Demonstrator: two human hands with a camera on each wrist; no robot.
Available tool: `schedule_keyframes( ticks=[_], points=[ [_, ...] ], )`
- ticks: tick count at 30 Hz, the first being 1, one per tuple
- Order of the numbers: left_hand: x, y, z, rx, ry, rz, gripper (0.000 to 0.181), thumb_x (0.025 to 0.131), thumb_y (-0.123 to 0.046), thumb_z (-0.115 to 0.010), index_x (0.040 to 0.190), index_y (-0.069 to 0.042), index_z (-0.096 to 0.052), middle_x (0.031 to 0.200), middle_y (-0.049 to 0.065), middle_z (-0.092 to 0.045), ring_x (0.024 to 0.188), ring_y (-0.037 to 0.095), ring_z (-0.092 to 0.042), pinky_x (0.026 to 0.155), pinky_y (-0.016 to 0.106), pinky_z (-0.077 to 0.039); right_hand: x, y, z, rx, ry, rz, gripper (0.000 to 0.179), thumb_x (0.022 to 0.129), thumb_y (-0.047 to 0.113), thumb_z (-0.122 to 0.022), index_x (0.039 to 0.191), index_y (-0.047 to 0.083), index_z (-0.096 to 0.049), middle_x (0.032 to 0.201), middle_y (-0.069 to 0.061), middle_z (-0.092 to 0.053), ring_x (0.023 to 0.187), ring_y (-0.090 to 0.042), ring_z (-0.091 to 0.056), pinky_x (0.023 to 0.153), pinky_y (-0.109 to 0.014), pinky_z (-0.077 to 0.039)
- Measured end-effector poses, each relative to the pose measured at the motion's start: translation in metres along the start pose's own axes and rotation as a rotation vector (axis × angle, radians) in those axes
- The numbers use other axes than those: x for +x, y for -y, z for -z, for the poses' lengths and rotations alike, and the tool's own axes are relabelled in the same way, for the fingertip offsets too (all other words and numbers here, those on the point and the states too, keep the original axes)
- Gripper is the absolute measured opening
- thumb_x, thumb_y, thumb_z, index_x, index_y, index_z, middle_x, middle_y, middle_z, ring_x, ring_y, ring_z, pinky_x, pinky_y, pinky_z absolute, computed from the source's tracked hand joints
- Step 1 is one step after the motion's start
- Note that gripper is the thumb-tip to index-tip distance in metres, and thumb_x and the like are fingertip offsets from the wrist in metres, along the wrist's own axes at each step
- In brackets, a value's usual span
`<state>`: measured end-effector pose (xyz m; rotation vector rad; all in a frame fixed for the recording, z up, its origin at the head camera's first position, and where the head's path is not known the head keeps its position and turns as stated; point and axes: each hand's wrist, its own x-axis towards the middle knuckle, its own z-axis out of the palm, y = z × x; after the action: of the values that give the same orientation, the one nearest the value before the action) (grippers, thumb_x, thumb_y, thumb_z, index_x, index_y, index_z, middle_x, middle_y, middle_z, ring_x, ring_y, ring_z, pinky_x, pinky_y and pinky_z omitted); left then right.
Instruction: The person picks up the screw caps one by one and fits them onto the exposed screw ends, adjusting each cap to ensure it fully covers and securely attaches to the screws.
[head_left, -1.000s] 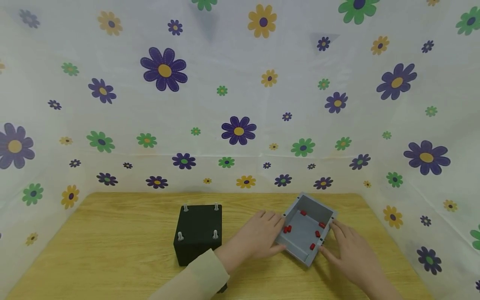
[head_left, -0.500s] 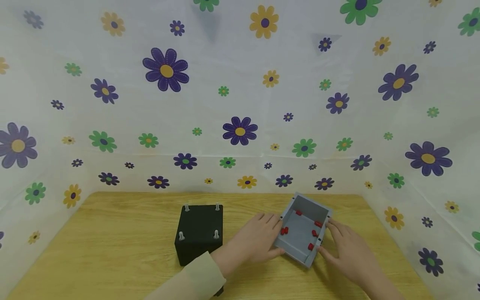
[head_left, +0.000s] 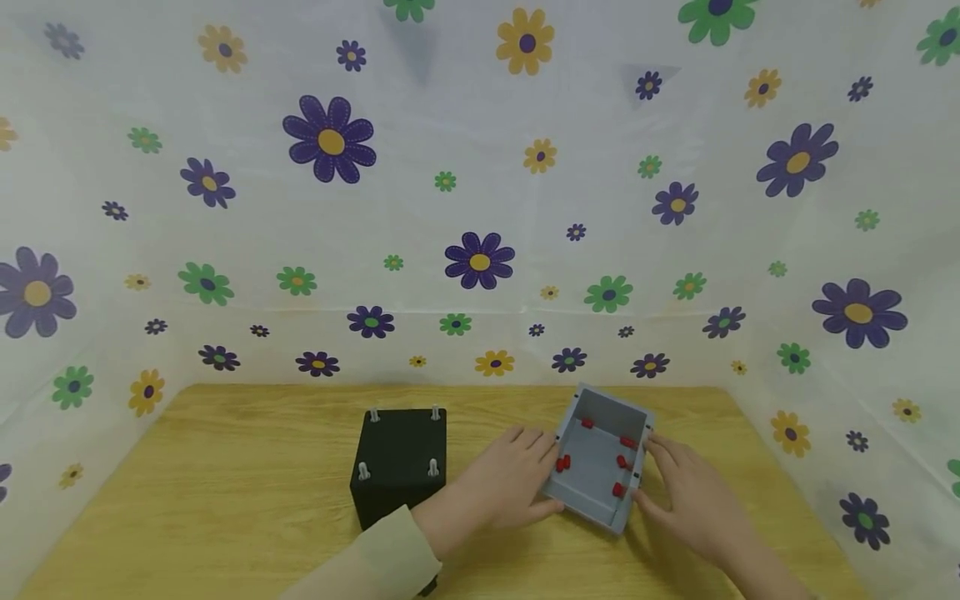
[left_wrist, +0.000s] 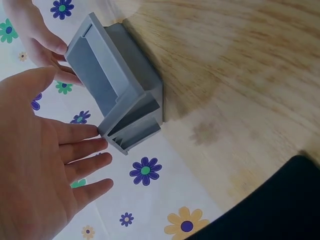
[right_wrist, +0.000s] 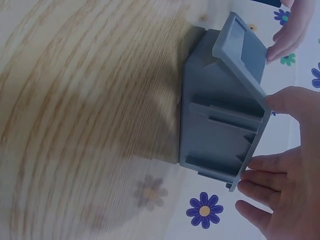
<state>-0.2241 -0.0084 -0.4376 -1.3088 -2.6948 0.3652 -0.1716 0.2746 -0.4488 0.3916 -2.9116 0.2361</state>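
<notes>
A grey plastic bin (head_left: 592,471) with several small red pieces (head_left: 587,423) inside stands turned at an angle on the right half of the table. My left hand (head_left: 510,479) is at its left side with straight fingers, the fingertips right at the rim in the left wrist view. On the opposite side is my right hand (head_left: 697,504); its thumb and fingertips touch the edge of the bin wall (right_wrist: 220,90), fingers extended. Neither hand curls around the bin. The red pieces are hidden in both wrist views.
A black box (head_left: 401,450) with a light peg near each top corner stands left of the bin, partly behind my left forearm. White cloth (head_left: 480,333) printed with flowers encloses the back and sides of the wooden table (head_left: 225,483).
The bin has shifted slightly left and turned a little counterclockwise in the head view, with both hands staying against it. The black box stays put.
</notes>
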Motion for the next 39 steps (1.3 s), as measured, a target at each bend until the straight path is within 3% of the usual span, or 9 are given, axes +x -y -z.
schedule_keyframes(
  ticks=[20, 39],
  points=[
    [-0.014, 0.004, 0.008, -0.016, -0.005, -0.025, 0.072, 0.104, -0.067, -0.049, 0.15, -0.013, -0.056, 0.152, 0.003, -0.057, 0.144, 0.02, -0.052, 0.125, 0.039, -0.041, 0.009, 0.003, 0.001, 0.019, 0.024, 0.052, 0.069, 0.097, 0.04, -0.072, 0.15, -0.001, -0.055, 0.153, -0.022, -0.057, 0.139, -0.046, -0.056, 0.113, -0.064, -0.046],
    [-0.035, 0.008, 0.004, -0.042, 0.007, -0.023, 0.075, 0.105, -0.066, -0.05, 0.157, -0.012, -0.05, 0.164, 0.006, -0.048, 0.152, 0.022, -0.046, 0.126, 0.039, -0.039, 0.017, 0.01, -0.001, 0.048, 0.013, 0.097, 0.067, 0.095, 0.036, -0.074, 0.149, 0.001, -0.057, 0.153, -0.019, -0.058, 0.139, -0.043, -0.057, 0.114, -0.062, -0.047]
  ],
)
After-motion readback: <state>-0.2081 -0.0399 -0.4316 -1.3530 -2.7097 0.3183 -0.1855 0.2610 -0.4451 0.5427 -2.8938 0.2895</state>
